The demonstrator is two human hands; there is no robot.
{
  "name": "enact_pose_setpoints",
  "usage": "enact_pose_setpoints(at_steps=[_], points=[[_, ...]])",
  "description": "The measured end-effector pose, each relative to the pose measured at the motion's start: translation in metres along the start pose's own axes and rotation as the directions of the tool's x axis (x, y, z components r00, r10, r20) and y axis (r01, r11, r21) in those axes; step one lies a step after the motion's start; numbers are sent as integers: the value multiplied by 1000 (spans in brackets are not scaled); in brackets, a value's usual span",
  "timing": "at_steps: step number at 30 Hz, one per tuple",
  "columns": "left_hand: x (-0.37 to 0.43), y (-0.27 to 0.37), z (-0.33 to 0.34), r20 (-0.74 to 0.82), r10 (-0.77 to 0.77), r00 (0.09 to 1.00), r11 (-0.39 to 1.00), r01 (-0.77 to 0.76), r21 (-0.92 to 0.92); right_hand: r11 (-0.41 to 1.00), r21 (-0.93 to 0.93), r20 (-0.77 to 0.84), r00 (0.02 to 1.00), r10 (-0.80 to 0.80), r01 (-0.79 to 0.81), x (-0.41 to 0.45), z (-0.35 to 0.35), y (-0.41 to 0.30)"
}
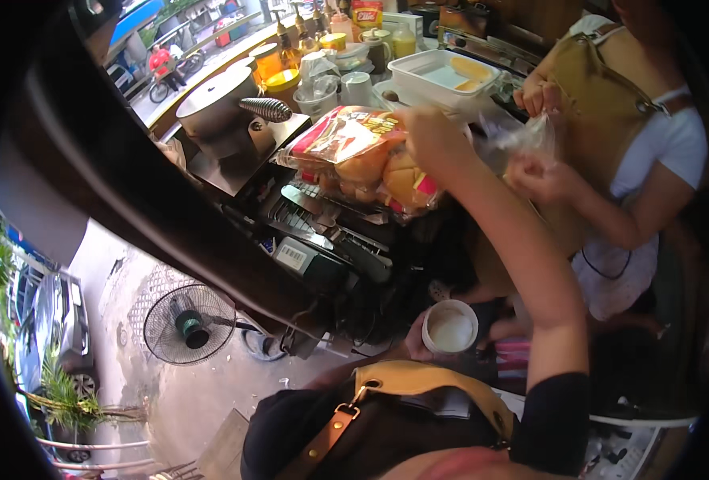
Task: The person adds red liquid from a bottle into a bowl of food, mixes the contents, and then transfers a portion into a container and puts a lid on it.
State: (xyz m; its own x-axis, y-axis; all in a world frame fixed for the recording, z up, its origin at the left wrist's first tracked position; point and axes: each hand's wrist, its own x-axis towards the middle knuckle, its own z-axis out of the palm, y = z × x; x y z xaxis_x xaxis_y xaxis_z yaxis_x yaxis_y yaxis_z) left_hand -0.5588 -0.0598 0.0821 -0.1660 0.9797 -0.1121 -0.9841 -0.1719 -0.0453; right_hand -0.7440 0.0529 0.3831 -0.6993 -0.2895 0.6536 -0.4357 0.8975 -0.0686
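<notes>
My left hand (pixel 416 339) is closed around a round white plastic tub (pixel 449 327) with white contents, low in front of my apron (pixel 438 378). My right hand (pixel 435 135) reaches up and forward over the counter with curled fingers, beside a clear printed bag of bread buns (pixel 360 150). Near those fingers is a spoon-like utensil (pixel 391 96) in a clear container; whether I grip it is hard to tell. A wide white tray (pixel 444 84) with yellowish pieces in it stands just beyond.
A co-worker (pixel 624 114) in an apron stands at the right, hands on a clear plastic bag (pixel 531 135). A lidded pot (pixel 219 108) with a coiled handle stands left of the buns. Spatulas (pixel 309 225) lie on a rack. A standing fan (pixel 189 325) is at lower left.
</notes>
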Motion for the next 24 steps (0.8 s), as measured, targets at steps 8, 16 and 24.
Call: enact_pose_setpoints(at_steps=[8, 16, 24], points=[[16, 19, -25, 3, 265, 964, 957, -263, -123, 933, -313, 404, 864, 302, -179, 109, 113, 134], [16, 17, -47, -20, 418, 908, 891, -415, -184, 932, -362, 539, 815, 213, -4, 107, 161, 154], [12, 19, -39, -3, 284, 959, 952, -282, -121, 923, -261, 286, 891, 354, -282, 87, 114, 167]])
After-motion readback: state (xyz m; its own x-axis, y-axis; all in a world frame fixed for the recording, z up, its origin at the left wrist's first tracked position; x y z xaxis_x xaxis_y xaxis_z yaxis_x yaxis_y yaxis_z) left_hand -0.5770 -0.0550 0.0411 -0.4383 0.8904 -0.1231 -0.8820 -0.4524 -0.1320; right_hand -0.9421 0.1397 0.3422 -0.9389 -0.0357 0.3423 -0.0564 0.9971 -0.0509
